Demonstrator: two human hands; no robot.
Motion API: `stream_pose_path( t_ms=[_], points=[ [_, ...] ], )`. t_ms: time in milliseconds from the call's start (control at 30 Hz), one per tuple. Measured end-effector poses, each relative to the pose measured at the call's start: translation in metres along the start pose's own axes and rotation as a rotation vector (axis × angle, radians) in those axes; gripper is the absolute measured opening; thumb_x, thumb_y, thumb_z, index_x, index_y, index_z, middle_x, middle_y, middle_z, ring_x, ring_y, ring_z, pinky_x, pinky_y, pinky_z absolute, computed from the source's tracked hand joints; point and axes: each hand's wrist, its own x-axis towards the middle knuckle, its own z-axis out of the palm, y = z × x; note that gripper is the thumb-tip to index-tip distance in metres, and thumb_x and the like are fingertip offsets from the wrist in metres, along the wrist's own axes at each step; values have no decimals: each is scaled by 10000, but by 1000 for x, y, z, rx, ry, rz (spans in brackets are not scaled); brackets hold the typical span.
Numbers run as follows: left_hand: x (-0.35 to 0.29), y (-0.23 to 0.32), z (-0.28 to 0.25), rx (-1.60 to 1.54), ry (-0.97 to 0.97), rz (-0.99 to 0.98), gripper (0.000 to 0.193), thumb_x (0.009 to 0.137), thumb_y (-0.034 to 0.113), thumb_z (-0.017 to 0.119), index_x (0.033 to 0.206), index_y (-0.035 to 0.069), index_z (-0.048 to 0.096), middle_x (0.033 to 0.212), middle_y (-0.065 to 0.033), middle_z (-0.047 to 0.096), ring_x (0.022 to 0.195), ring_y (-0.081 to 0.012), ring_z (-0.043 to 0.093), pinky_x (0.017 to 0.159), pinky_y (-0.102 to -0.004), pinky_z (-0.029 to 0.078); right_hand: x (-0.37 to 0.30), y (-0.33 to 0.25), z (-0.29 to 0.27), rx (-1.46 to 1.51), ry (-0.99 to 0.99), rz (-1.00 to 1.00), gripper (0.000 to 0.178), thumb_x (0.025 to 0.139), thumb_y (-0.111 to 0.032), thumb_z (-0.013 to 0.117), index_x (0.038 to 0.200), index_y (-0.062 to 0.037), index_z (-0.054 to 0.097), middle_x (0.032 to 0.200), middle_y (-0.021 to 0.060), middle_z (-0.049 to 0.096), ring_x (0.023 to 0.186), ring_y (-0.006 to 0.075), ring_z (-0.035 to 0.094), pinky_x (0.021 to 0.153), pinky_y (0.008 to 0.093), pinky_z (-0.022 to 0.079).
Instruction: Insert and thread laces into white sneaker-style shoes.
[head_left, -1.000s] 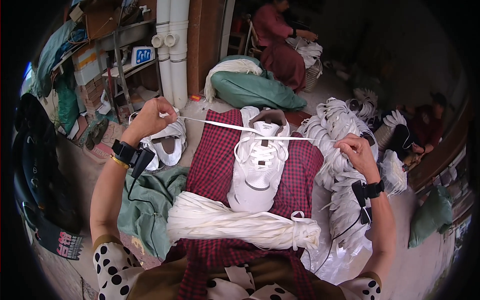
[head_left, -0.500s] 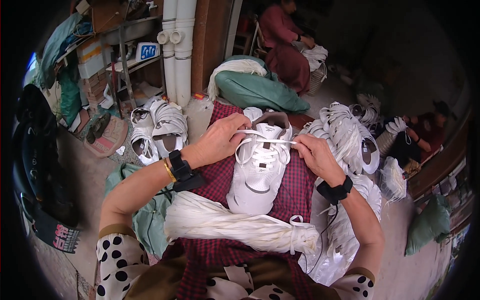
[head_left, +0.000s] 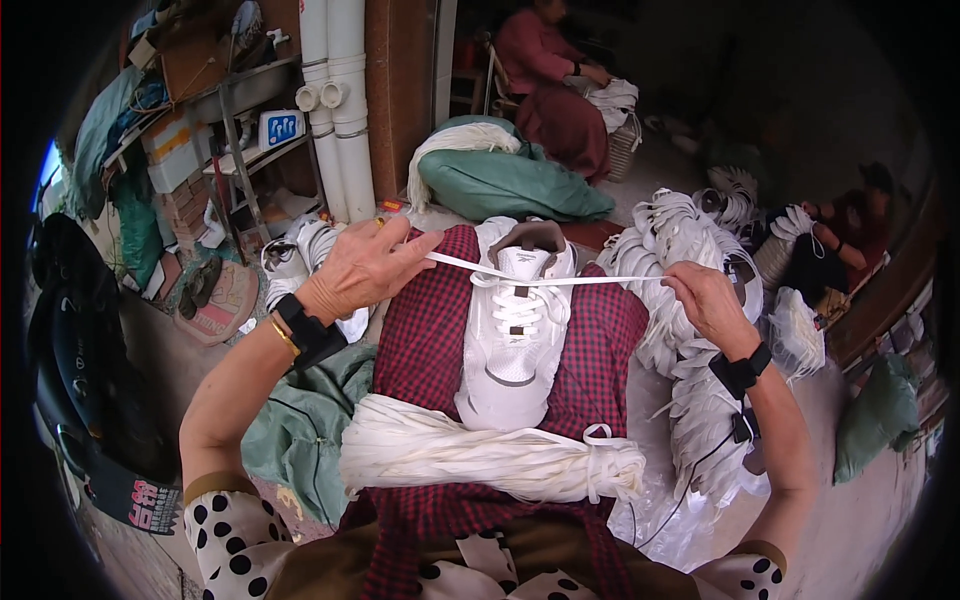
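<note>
A white sneaker [head_left: 513, 365] with a brown lining rests on the red-and-black checked cloth [head_left: 420, 340] over my lap, its toe toward me. White lacing runs crosswise up its front. My left hand [head_left: 365, 262] pinches one end of the white shoelace [head_left: 600, 281] to the left of the shoe. To the right, my right hand [head_left: 708, 303] grips the other end between thumb and fingers. The lace is stretched nearly straight across the shoe's tongue. A thick bundle of white laces [head_left: 470, 448], tied near its right end, lies across my lap below the toe.
Many white laced shoes [head_left: 690, 260] are heaped on my right. More shoes [head_left: 290, 255] stand at the left, near white pipes [head_left: 348, 130]. A green sack [head_left: 510, 180] lies ahead. Two people sit beyond, one in a red top [head_left: 535, 55] handling white shoes or laces.
My hands have moved apart, left and right, drawing the lace out into a long taut line. The loops that hung over the shoe's front have gone. The view has shifted slightly.
</note>
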Motion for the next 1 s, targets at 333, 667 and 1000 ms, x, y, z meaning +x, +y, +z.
stream_pose_path(
  t_ms=[333,667,1000],
  points=[
    [-58,-48,13,78,-39,-193,194,840,48,598,1031,71,575,915,-113,545,805,-301,623,695,-415,504,-41,39,-12,-355,49,103,65,890,-57,625,901,6,641,912,158,588,847,359,618,706,436,503],
    [15,14,30,-556,178,-572,204,877,-32,621,1044,10,730,871,-109,577,827,-227,586,721,-322,467,30,-49,61,953,366,234,95,912,-36,687,984,26,682,896,41,696,826,86,663,744,219,530],
    [37,58,42,-1469,3,-809,159,962,18,630,1086,-16,724,943,-35,705,826,-82,635,759,-220,518,66,-61,98,979,155,206,61,811,-35,731,846,7,703,740,-16,655,671,27,570,611,204,473]
  ],
)
